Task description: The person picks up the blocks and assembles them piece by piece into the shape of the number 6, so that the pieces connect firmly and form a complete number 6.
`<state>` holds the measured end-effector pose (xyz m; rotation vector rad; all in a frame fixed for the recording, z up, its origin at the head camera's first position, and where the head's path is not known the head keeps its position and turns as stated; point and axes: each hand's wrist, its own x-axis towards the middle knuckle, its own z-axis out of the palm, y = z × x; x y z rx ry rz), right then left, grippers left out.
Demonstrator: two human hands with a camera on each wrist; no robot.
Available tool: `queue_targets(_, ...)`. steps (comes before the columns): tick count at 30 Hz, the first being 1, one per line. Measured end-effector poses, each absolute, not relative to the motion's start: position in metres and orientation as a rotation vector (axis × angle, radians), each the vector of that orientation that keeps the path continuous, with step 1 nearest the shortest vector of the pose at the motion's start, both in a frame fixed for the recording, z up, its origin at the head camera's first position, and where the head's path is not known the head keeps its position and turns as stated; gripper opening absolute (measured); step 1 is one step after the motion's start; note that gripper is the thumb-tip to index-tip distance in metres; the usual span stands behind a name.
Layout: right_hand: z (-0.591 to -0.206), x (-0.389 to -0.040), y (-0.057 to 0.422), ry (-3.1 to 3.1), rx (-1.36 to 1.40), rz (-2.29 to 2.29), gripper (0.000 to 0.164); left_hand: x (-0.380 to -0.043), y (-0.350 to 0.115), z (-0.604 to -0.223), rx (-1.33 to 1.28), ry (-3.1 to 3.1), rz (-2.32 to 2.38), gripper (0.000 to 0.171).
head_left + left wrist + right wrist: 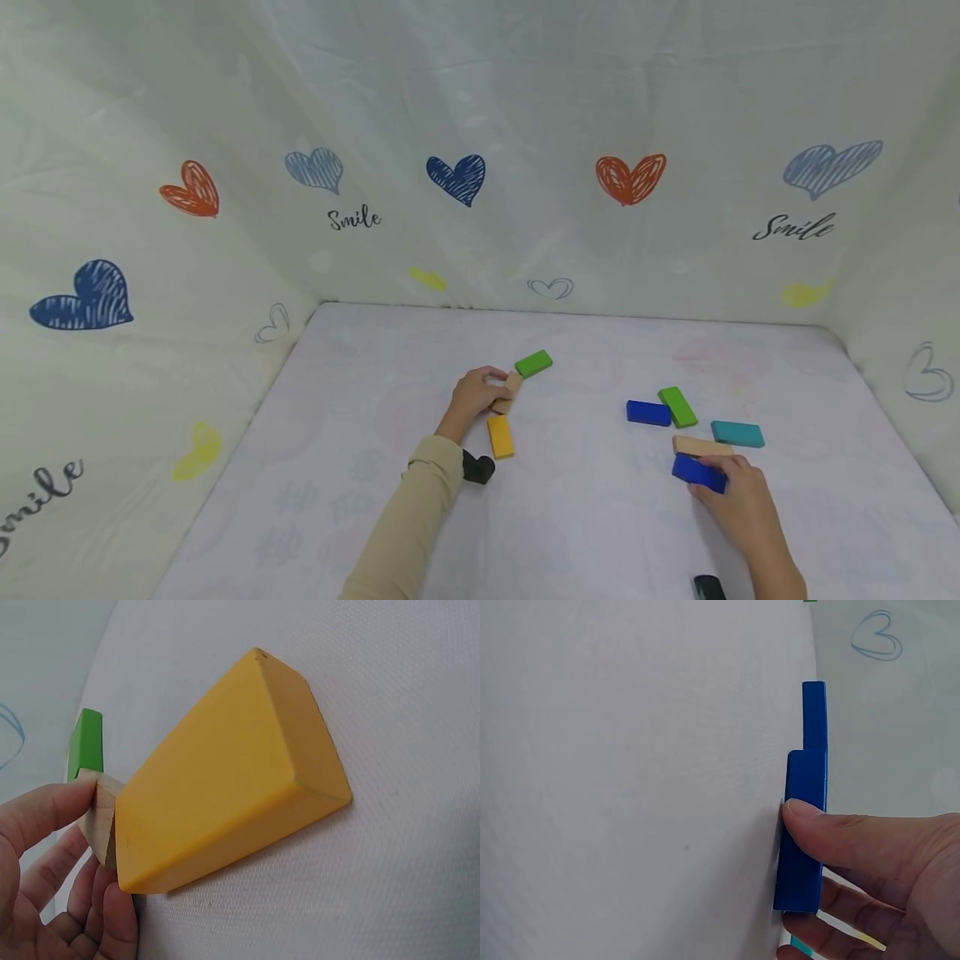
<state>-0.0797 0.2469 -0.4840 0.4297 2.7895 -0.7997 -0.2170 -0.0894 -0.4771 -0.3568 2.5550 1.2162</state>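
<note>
Nearest on the worktop [570,525], the right hand [744,505] pinches the front blue block [696,472] by its right end, thumb opposing fingers, with no slack in the grip; this presumably leaves the left end unobstructed. Whether that block bears on the surface cannot be told. The right wooden block [697,446] lies just behind it, roughly parallel. The yellow block [501,437] lies flat on the left side. On the right, the teal block [738,433] lies beyond the wood; farther, the rear blue block [648,412] appears to abut the right green block [678,407]. The left hand [472,395], fingers curled, pinches the left wooden block [514,382] near mid-length, probably to keep both ends clear; it sits between the yellow block and the left green block [534,363].
</note>
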Motion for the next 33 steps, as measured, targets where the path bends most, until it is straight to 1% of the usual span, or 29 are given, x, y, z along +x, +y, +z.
queue_targets(12,-0.472,-0.072,0.237,2.797,0.399,-0.876,0.053,-0.217,-0.090,-0.475,-0.355,2.542,1.227,0.032)
queue_targets(22,-0.462,-0.070,0.214,2.719,0.397,-0.975,0.050,-0.214,-0.089,-0.473,-0.358,2.540,1.234,0.032)
queue_targets(33,-0.460,-0.066,0.178,2.694,0.297,-1.082,0.044,-0.217,-0.089,-0.476,-0.373,2.539,1.222,0.031)
